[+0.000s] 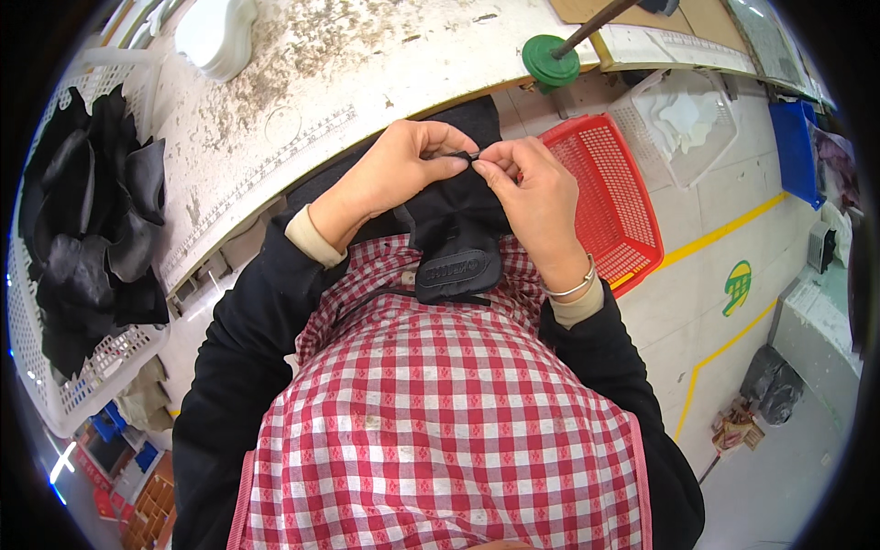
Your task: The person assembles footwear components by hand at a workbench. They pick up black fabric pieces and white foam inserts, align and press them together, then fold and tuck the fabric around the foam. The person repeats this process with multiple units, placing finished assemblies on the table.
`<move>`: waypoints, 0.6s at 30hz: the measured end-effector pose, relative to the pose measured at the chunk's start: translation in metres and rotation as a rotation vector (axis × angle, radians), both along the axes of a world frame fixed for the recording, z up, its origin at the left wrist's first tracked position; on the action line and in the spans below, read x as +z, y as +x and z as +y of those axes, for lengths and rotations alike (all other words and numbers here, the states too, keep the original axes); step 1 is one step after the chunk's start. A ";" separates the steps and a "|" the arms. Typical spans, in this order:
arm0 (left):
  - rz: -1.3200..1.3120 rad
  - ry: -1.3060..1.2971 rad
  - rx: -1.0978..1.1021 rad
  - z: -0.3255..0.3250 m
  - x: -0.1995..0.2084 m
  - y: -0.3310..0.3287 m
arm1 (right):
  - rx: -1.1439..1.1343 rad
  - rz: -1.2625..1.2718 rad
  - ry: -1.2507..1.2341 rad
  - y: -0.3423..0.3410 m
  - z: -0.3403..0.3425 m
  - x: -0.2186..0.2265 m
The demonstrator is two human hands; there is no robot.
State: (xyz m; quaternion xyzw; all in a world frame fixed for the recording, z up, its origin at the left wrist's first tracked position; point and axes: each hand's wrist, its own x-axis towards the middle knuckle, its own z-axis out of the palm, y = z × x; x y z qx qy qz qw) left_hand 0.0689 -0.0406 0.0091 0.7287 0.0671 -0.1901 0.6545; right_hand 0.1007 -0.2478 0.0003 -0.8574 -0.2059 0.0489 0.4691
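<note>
My left hand (390,170) and my right hand (536,188) meet above my lap at the worn table's front edge. Both hold a black fabric piece (454,206) by its upper edge. Thumb and forefinger of each hand are pinched together there, fingertips almost touching. A small dark bit shows between them, too small to name. The piece hangs down over my checked apron (440,412). At its lower end is a black moulded patch (458,272) with an embossed oval.
On the left, a white basket (69,399) holds several black pieces (87,211). The worktable (312,55) bears a white stack (217,37) and a printed ruler. A red basket (632,197) stands right of my hands, below a green disc (550,60) on a rod. A white bin (720,151) is beyond.
</note>
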 end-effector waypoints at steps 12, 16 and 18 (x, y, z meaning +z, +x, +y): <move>0.038 0.242 -0.083 0.002 -0.003 0.015 | 0.127 -0.352 0.020 0.001 0.005 -0.007; 0.130 0.147 -0.023 0.000 -0.009 0.015 | 0.222 -0.571 0.049 0.005 0.001 -0.008; 0.184 0.112 -0.008 0.001 -0.012 0.015 | 0.254 -0.611 0.075 0.005 -0.001 -0.008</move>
